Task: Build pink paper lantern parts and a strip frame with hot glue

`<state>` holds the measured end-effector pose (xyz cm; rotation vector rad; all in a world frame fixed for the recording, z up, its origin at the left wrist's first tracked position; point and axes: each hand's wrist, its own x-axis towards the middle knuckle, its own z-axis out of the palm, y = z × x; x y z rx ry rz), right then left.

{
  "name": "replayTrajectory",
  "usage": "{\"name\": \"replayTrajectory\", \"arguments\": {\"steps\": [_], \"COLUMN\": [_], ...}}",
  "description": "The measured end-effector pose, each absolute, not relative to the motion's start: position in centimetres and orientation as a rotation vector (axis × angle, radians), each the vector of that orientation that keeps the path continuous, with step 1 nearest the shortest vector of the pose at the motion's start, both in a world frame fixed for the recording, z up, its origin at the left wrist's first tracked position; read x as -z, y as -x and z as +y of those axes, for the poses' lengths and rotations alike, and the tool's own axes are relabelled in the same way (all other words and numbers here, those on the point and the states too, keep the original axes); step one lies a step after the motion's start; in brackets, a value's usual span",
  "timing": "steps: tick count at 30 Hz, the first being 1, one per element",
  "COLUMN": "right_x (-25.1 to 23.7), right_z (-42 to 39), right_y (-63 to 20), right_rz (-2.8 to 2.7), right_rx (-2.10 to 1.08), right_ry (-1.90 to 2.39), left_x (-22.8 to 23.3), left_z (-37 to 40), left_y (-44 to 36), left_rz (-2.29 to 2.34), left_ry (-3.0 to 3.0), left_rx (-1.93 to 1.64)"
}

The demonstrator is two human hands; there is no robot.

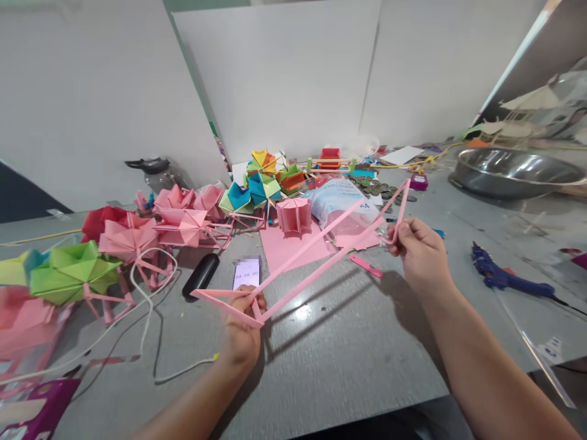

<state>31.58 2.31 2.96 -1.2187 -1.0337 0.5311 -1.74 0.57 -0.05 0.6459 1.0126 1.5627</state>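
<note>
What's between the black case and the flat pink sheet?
Head view: a lit phone, its near end partly behind the left hand, which holds folded pink strips.

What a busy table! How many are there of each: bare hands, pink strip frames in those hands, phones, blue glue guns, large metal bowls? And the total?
Bare hands: 2 (left hand, right hand)
Pink paper-strip frame, held by both: 1
Phone: 1
Blue glue gun: 1
Large metal bowl: 1
Total: 6
</note>
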Motion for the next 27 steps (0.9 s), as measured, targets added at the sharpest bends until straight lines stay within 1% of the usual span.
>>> {"name": "replayTrajectory", "arguments": {"steps": [4, 9, 11, 21, 27], "right_x": [-2.9, -2.8, -2.8, -2.6, -2.5], "right_z": [2.0, 2.3, 2.4, 2.6, 2.7], "right_y": [-31.3, -31.6, -31.6, -31.4, -31.6], "right_rz": [-1.104, -1.209, -1.236, -1.178, -1.22], "right_rx": [-0.368, -0.058, 0.005, 0.019, -0.026], "right_ry": [1.242, 1.281, 1.278, 1.35, 1.301], "left_x": [0.0, 0.1, 0.1, -0.2, -0.3], "left_z": [0.3, 0.2, 0.3, 0.3, 0.5], "left_y": [1.7, 1.9, 2.1, 2.6, 2.7], "left_rz": [1.015, 1.035, 1.029, 1.013, 1.04], "left_ry": [-0.689, -0.804, -0.835, -0.981, -1.0], "left_rx": [-1.491, -1.414, -1.411, -1.452, -1.437]}}
